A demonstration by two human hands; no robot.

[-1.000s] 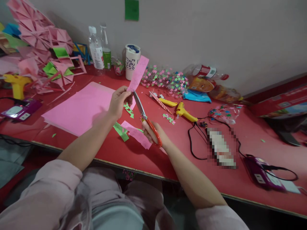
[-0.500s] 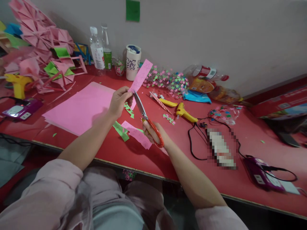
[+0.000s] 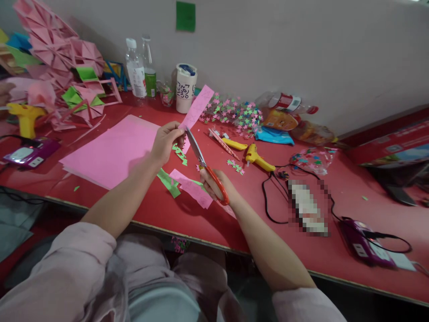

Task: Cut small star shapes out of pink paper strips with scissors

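Note:
Between the thumb and fingers of my left hand (image 3: 167, 141) is a strip of pink paper (image 3: 198, 105), slanting up to the right with faint marks drawn on it. My right hand (image 3: 217, 185) grips scissors (image 3: 194, 146) by their orange-red handles. The blade tips touch the strip's lower edge beside my left thumb, and the blades look nearly closed. Under my hands lie pink paper scraps (image 3: 191, 188), green paper scraps (image 3: 169, 183) and a cut green strip (image 3: 180, 154). Several small paper stars (image 3: 235, 167) lie right of the scissors.
Pink paper sheets (image 3: 110, 150) lie at left. Along the wall stand bottles (image 3: 136, 74), a cup (image 3: 186, 87) and a heap of paper stars (image 3: 233, 112). A yellow glue gun (image 3: 258, 157) with a black cord (image 3: 264, 201) is at right. Someone's hand (image 3: 4, 93) shows at far left.
The scissor handles have drawn slightly closer together in my right hand. My left hand and the pink strip have hardly moved. At far left, the other person's hand has shifted with some pink paper.

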